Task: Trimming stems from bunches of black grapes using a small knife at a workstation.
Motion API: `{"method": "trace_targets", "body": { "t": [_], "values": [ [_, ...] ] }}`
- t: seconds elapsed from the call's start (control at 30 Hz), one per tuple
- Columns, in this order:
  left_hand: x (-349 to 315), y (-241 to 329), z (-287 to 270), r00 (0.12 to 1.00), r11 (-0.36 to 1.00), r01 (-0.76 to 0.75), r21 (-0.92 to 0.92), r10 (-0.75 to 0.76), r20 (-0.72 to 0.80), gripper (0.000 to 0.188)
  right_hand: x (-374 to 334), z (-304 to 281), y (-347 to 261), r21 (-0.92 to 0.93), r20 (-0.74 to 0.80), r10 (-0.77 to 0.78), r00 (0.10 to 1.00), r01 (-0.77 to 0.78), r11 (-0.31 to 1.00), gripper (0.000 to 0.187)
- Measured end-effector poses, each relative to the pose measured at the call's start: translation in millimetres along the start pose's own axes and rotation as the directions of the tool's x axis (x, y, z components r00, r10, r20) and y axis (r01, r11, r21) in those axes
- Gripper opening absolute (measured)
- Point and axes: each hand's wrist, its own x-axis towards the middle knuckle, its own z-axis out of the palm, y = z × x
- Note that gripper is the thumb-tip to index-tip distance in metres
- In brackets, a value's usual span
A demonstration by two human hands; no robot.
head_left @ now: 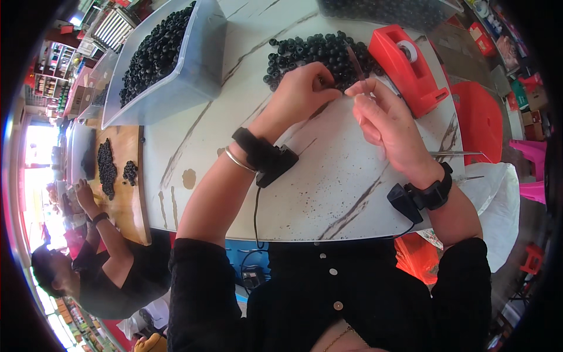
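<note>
Head view | left hand (pixel 302 88) pinches a small black bead (pixel 321 82) | right hand (pixel 384 117) grasps thin stiff needle (pixel 356 63) mid-shaft | beads light, slippery | bead pile (pixel 314 50) on worktop (pixel 328 182)

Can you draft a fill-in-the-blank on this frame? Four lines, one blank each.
1. The tape dispenser is coloured ____.
2. The loose pile of beads is coloured ____.
3. The right hand pinches a thin ____.
4. The left hand rests beside the bead pile on the ____ tabletop.

Missing words: red; black; needle; marble-patterned
</note>
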Motion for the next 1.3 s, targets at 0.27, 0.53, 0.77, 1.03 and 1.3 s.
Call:
{"method": "trace_targets", "body": {
  "t": [0.27,0.53,0.77,1.03,1.3],
  "values": [
    [-11,-1,0,0.998,0.998,-0.055,0.042,0.053,0.036,0.017,1,1,1,-0.009,-0.012,0.007,1.0,-0.007,1.0,0.018],
    [-55,14,6,0.954,0.23,0.298,-0.926,-0.055,0.294,0.029,0,0,6,-0.122,-0.023,-0.01,1.0,0.007,0.993,0.018],
    [-63,9,12,0.963,0.12,0.251,-0.961,0.074,0.261,0.027,0,3,7,-0.244,0.051,-0.053,0.997,0.064,0.968,0.021],
    [-62,4,19,0.986,0.279,0.152,-0.948,0.024,0.165,0.021,-1,4,4,-0.159,0.042,0.046,0.998,-0.039,0.987,0.02],
    [-61,1,19,0.985,0.245,0.169,-0.955,-0.01,0.171,0.021,-2,4,3,-0.113,0.055,0.068,0.996,-0.061,0.992,0.018]
  ]
}}
